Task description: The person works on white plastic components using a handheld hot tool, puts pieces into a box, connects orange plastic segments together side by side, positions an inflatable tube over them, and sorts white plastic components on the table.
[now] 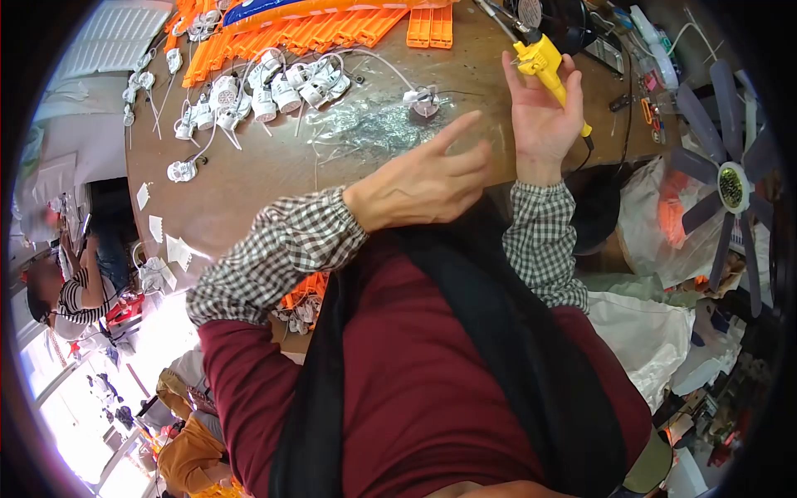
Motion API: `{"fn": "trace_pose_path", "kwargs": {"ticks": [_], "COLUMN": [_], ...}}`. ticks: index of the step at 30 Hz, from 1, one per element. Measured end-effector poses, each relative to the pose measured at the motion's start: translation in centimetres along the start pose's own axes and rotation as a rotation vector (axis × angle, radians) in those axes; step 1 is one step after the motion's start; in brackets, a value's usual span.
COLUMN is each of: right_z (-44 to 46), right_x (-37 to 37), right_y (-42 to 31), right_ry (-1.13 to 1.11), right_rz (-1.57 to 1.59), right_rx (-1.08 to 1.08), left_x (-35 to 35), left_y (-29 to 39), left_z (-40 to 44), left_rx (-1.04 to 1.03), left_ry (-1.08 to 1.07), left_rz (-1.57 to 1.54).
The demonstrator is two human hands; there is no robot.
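Note:
My right hand [544, 116], palm upward, has its fingers and thumb around a yellow soldering gun [541, 65]. The gun's metal front end points toward the far edge of the table, and a black cord leaves its lower end. My left hand [432, 183] hovers above the near part of the table, back of the hand up, fingers apart, with nothing visible in it. Just beyond it lies a small round white part [423, 101] with a white cord, beside a crumpled clear plastic sheet [357, 129].
Several white corded housings [278, 87] are clustered on the brown table [241, 178]. Orange plastic strips [307, 35] lie behind them. A black device [573, 25] stands at the far right. To the right is a fan [732, 187]; other people [195, 456] are at left.

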State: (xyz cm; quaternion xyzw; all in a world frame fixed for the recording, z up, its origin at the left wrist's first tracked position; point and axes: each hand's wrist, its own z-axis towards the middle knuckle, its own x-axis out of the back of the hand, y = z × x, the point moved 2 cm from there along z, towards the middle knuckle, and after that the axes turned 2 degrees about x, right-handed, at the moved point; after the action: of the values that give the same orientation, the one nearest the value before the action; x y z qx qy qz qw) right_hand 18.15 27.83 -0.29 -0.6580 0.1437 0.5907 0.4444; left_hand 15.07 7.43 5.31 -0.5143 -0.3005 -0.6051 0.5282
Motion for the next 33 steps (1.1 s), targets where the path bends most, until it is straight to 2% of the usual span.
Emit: {"fn": "trace_pose_path", "kwargs": {"ticks": [1,4,5,7,9,11,13,15,17,19,20,22,25,27,29,30,32,33], "right_z": [0.1,0.1,0.2,0.2,0.3,0.2,0.2,0.1,-0.1,-0.1,-0.1,-0.2,-0.5,-0.6,-0.6,-0.6,-0.3,-0.3], "right_x": [0.0,-0.1,-0.1,0.0,0.1,0.2,0.1,0.8,0.7,0.6,0.5,0.2,-0.4,-0.5,-0.3,0.1,0.6,0.3], "right_y": [-0.1,-0.2,-0.2,-0.4,-0.8,-1.1,-1.5,-1.6,-0.9,-0.4,0.1,0.9,1.5,1.5,1.3,1.2,1.2,1.2], "right_ry": [-0.034,-0.007,0.012,0.007,-0.005,0.007,0.034,0.009,0.036,0.055,0.059,0.068,0.012,0.03,0.065,0.063,0.007,0.0], "right_rz": [0.02,0.004,0.0,0.005,0.013,0.036,0.029,0.04,0.028,0.009,0.025,0.045,0.021,-0.004,-0.008,-0.013,0.045,0.046], "right_rx": [0.002,0.015,0.018,0.016,0.008,0.015,0.026,0.007,0.0,-0.004,-0.03,-0.073,-0.11,-0.1,-0.103,-0.108,-0.129,-0.131], "left_x": [-0.6,-1.5,-1.7,-1.7,-2.7,-3.6,-3.4,-2.7,-2.8,-2.8,-2.8,-3.2,-3.6,-3.1,-1.2,-1.5,-2.1,-2.6], "left_y": [0.3,0.2,0.1,-0.5,-1.3,-2.0,-2.2,-2.2,-3.0,-4.0,-4.6,-5.6,-6.3,-6.4,-6.2,-5.8,-5.3,-5.0], "left_z": [-0.2,0.0,0.6,1.9,2.8,2.6,1.5,-0.4,-3.1,-6.0,-7.1,-8.6,-8.8,-7.8,-5.8,-5.0,-3.1,-2.9], "left_rx": [0.0,0.306,0.31,0.537,0.605,0.672,0.672,0.664,0.818,0.965,0.967,0.925,0.821,0.818,0.671,0.677,0.505,0.509], "left_ry": [-0.001,0.227,0.228,0.16,0.137,-0.1,-0.134,0.142,0.18,0.103,0.105,0.051,-0.054,-0.052,-0.21,-0.206,-0.31,-0.307], "left_rz": [-0.003,-0.017,-0.015,0.105,0.203,0.23,0.185,0.008,-0.048,-0.186,-0.181,-0.507,-0.461,-0.472,-0.092,-0.095,0.206,0.211]}}
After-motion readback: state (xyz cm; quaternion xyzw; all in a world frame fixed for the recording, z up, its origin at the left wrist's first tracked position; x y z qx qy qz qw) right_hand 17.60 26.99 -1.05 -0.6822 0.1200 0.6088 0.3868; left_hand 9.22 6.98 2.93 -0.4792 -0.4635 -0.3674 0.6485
